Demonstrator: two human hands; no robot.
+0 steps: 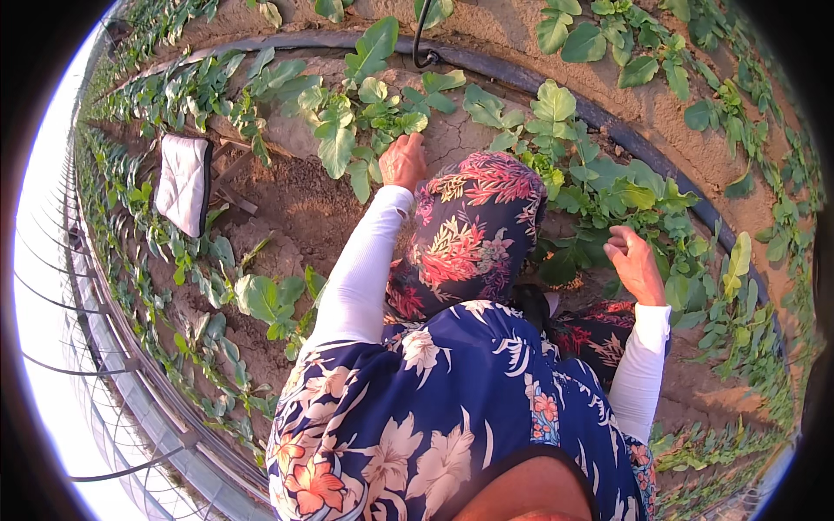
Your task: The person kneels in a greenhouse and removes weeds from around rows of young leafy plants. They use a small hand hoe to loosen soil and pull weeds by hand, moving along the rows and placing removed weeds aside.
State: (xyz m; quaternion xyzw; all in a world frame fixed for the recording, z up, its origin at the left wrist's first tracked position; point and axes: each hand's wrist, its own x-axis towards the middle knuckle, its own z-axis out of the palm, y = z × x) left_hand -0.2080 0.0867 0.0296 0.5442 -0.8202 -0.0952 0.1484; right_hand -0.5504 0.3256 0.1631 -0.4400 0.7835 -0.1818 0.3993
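My left hand [402,161] reaches forward to a leafy green plant [371,117] with broad, lobed leaves. Its fingers are bent down at the edge of the leaves, and whether they grip a stem or leaf is hidden. Out to the right, my right hand [635,266] hovers over a denser clump of the same foliage [606,189]. The fingers there are loosely curled, with the thumb apart and nothing visible between them. Between the hands, my bent knee [479,221] in dark floral cloth covers part of the soil.
A black irrigation hose [521,75] curves along the bed behind the plants, with a thin black tube [419,39] joining it. To the left, a pale cushion [182,182] rests on a wooden stool [231,172]. More planted rows [710,65] lie beyond; greenhouse hoops [78,371] line the left side.
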